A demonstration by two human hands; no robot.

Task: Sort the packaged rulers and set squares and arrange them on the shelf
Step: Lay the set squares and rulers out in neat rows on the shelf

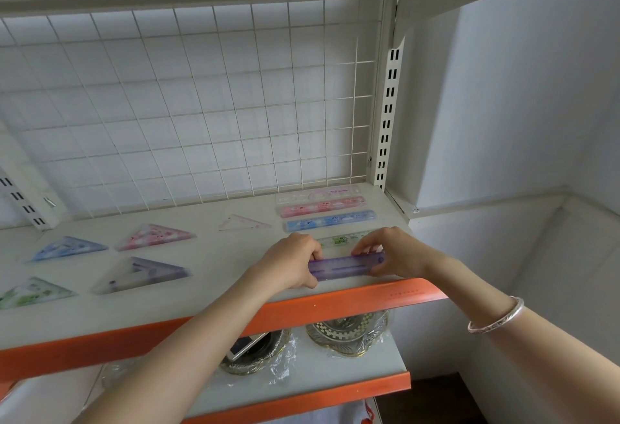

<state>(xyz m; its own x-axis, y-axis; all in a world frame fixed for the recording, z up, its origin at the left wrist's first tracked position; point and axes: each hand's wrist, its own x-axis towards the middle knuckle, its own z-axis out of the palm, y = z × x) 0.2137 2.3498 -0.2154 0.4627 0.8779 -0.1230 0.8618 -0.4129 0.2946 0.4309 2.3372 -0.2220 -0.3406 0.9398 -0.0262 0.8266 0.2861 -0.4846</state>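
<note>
On the right-hand end of the shelf (201, 296), just behind its orange front strip (335, 306), you hold the purple ruler (345, 267) between both hands. Your left hand (292, 264) curls its fingers round the ruler's left end, thumb at the near edge. Your right hand (385, 252) pinches the right end from above with bent fingers. The ruler lies crosswise, roughly parallel to the shelf front; whether it rests flat on the shelf or sits just above it, you cannot tell from this view.

Behind it runs a row of packaged rulers, each parallel to the next. The green ruler (339, 241) is partly hidden by your hands. Behind that come the blue ruler (330, 221), the pink ruler (322, 206) and, nearest the wire grid (201, 105), a pale clear ruler (318, 195).

To the left lie the set squares, spaced apart. A clear set square (243, 222) sits just beside the blue ruler. Further left are the pink set square (156, 237) and the blue set square (68, 248). In front of those are the purple set square (141, 274) and the green set square (32, 296).

A silver bracelet (496, 316) circles your right forearm. On the lower shelf (369, 366), wrapped glass dishes (349, 329) show beneath your arms.
</note>
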